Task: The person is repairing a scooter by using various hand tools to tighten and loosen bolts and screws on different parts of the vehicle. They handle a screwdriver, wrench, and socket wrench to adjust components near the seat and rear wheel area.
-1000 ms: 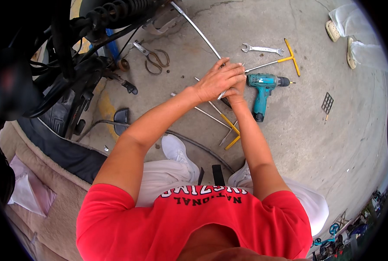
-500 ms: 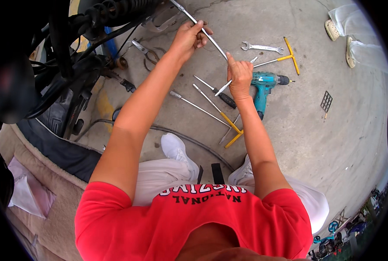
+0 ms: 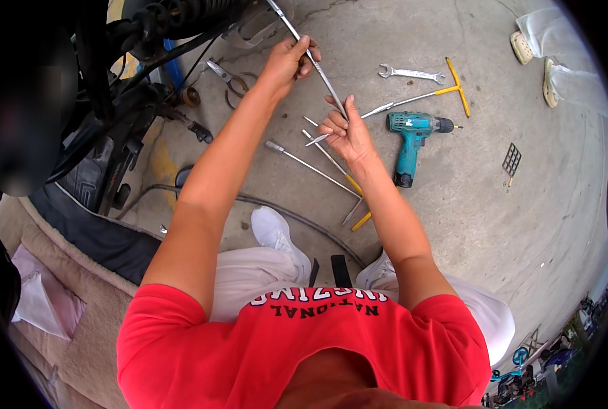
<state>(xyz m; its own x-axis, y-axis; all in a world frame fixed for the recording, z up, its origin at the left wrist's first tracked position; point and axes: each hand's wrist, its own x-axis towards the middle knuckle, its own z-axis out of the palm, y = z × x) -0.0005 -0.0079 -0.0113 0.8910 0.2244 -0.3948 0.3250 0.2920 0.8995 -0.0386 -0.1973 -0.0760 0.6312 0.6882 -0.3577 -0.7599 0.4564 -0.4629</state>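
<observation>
T-handle wrench point(image 3: 327, 78) slants up beside the black machine point(image 3: 89, 180), left hand point(image 3: 287, 66) wrapped around its shaft, right hand point(image 3: 349, 138) gripping by its crossbar point(image 3: 379, 110); a crooked far end, which I can't make out, might make it slip.

Drill point(image 3: 410, 136) lies between right grip point(image 3: 345, 132) and open floor point(image 3: 481, 218).

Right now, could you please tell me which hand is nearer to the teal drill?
Right. The right hand is close to the drill, on its left side; the left hand is farther away, up and to the left.
</observation>
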